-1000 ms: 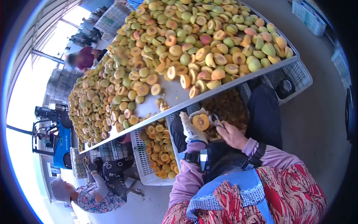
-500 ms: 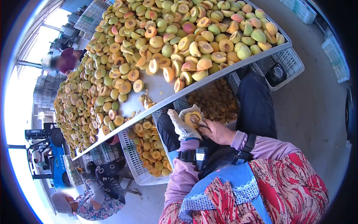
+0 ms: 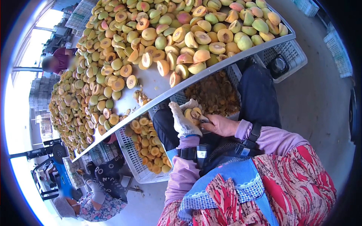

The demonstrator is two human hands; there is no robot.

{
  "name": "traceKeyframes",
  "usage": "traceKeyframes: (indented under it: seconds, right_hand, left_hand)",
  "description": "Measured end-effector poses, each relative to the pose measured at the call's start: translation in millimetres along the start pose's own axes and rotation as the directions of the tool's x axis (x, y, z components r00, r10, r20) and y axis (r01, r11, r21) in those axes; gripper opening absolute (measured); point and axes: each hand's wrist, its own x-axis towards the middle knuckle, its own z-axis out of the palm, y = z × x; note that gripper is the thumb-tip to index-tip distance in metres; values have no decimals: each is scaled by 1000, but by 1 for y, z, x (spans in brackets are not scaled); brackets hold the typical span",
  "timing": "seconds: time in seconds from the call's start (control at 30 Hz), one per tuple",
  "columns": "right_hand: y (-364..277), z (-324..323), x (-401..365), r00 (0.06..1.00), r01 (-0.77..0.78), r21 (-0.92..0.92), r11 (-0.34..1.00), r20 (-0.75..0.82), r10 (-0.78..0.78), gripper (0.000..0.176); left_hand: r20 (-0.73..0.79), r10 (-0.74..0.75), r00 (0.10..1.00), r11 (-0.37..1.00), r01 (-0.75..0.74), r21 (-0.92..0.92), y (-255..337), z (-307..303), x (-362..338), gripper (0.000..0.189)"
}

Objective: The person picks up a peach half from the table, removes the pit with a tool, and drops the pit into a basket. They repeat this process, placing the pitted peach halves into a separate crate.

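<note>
My left hand (image 3: 183,118), in a white knit glove, cups a cut peach half (image 3: 194,114) with its yellow flesh facing up. My bare right hand (image 3: 221,125) is closed around a small greyish metal tool (image 3: 204,119), whose tip meets the fruit; its exact kind is hard to make out. Both hands are over my lap, just below the table edge. Beneath them stands a crate with brown-orange peach scraps (image 3: 215,94). Left of my knee, a white crate (image 3: 128,158) holds cut peach halves (image 3: 151,145).
A metal-edged table (image 3: 158,98) bears a large heap of halved peaches (image 3: 151,37). Right of my knee, a white crate (image 3: 298,60) holds a dark object. A co-worker (image 3: 94,199) sits at lower left, near a blue forklift (image 3: 60,169). Another person (image 3: 62,60) is beyond the heap.
My view has shifted slightly. The peach in my left hand now shows its flesh parted into pieces around the tool's tip. Both hands keep nearly the same place.
</note>
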Motion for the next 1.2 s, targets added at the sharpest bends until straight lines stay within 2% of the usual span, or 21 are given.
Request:
traceKeyframes:
  seconds: [0.07,0.1,0.17,0.2,0.27,0.33,0.4,0.47,0.53,0.57,0.6,0.67,0.7,0.73,0.8,0.87,0.9,0.93,1.0,1.1,1.2]
  right_hand:
    - [3,-3,-2,998,51,45,998,27,-52,38]
    - [3,-5,-3,998,46,30,999,52,-47,38]
    - [3,-8,-5,990,122,-7,993,72,-121,37]
    - [-4,-14,-5,990,120,-7,993,73,-119,37]
    - [-23,-29,-6,867,-422,117,899,342,362,34]
    - [-24,-28,-9,878,-431,262,863,342,334,33]
    - [-21,-26,-10,845,-480,378,792,443,300,32]
    - [-22,-21,-11,830,-478,278,833,455,324,32]
    - [-21,-19,-11,905,-232,61,971,380,193,33]
    - [-8,-14,-6,963,75,-57,996,262,-57,34]
    - [-16,-19,-9,964,79,-61,995,258,-61,34]
    - [-40,-27,-20,793,-458,-55,887,426,436,32]
    - [-42,-26,-22,788,-477,-24,879,430,439,31]
    - [-42,-27,-24,791,-475,-22,880,426,438,31]
    - [-41,-27,-25,712,-586,114,802,545,442,30]
    - [-35,-26,-25,656,-637,139,758,614,439,31]
    - [-34,-25,-26,593,-693,159,703,681,430,31]
    - [-33,-24,-27,596,-689,160,707,681,426,31]
    - [-33,-23,-28,617,-684,367,631,752,232,34]
    - [-34,-19,-34,679,-635,492,596,723,127,34]
    - [-31,-19,-37,712,-600,564,568,700,57,35]
  left_hand:
    - [122,-252,960,967,254,-1,9,-5,8,57]
    - [122,-254,960,967,256,-2,13,-4,12,57]
    - [140,-438,888,887,401,228,17,-3,14,58]
    - [140,-438,888,887,402,227,15,-5,16,58]
    - [234,-345,909,938,341,61,7,-10,20,63]
    - [207,-132,969,977,163,-140,8,0,-4,62]
    - [163,-61,985,997,68,-35,0,-9,-13,57]
    - [157,-122,980,984,140,-112,-3,-20,-15,50]
    - [79,-91,993,996,91,9,0,-17,-18,41]
    - [57,14,998,998,-18,57,-3,-16,-17,29]
    - [63,18,998,998,-22,56,-4,-18,-18,29]
    - [300,228,926,802,-353,481,-7,-24,-19,20]
    - [542,464,701,433,-713,552,-2,-21,-19,15]
    - [546,463,698,431,-716,549,4,-18,-21,15]
    - [898,318,305,-172,-913,371,20,-14,-28,14]
    - [915,244,322,-140,-922,361,28,-15,-30,17]
    - [719,96,688,464,-670,579,31,-16,-27,23]
    - [494,-257,831,823,-80,562,32,-17,-26,28]
    - [501,-249,829,899,6,437,32,-17,-24,40]
    - [452,-267,851,952,161,259,28,-14,-20,47]
    - [342,-251,906,957,178,229,25,-1,-30,45]
